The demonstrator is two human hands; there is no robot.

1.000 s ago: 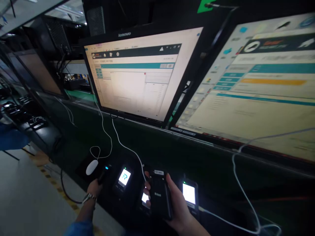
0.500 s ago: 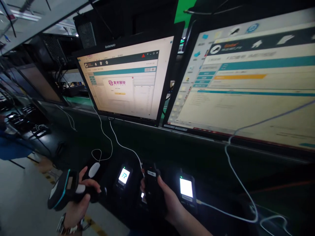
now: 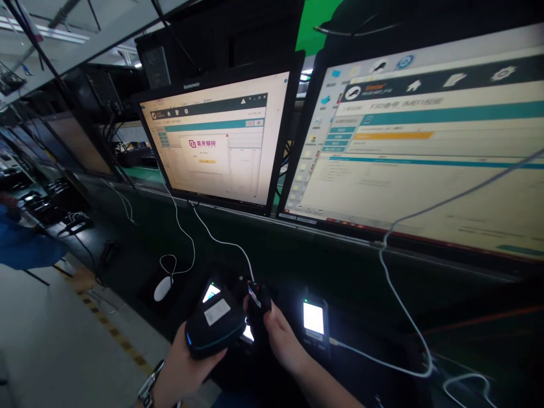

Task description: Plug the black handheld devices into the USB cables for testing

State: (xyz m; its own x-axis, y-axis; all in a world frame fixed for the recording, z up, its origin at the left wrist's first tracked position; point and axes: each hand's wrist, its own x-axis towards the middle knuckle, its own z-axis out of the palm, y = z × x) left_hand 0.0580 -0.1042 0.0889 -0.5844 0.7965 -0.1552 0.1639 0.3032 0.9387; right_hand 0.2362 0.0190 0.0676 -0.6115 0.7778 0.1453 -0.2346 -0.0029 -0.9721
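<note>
My left hand [image 3: 187, 368] grips a black barcode scanner [image 3: 215, 327] with a white label and a teal rim, its head pointed at the device in my other hand. My right hand [image 3: 280, 340] is closed round a black handheld device [image 3: 258, 303], held upright just right of the scanner head. A second device with a lit screen [image 3: 211, 292] peeks out behind the scanner. A third device with a bright white screen [image 3: 313, 318] stands on the bench to the right of my right hand, a white cable plugged into it.
Two large lit monitors, a left monitor [image 3: 212, 147] and a right monitor [image 3: 420, 158], lean over the dark green bench. A white mouse [image 3: 162, 289] lies on a pad at the left. White cables [image 3: 395, 294] loop across the bench. A blue sleeve [image 3: 19, 246] shows at far left.
My left hand picked the scanner up from the bench, swung it out left, then brought it right against the device in my right hand. The left monitor now shows a dialog.
</note>
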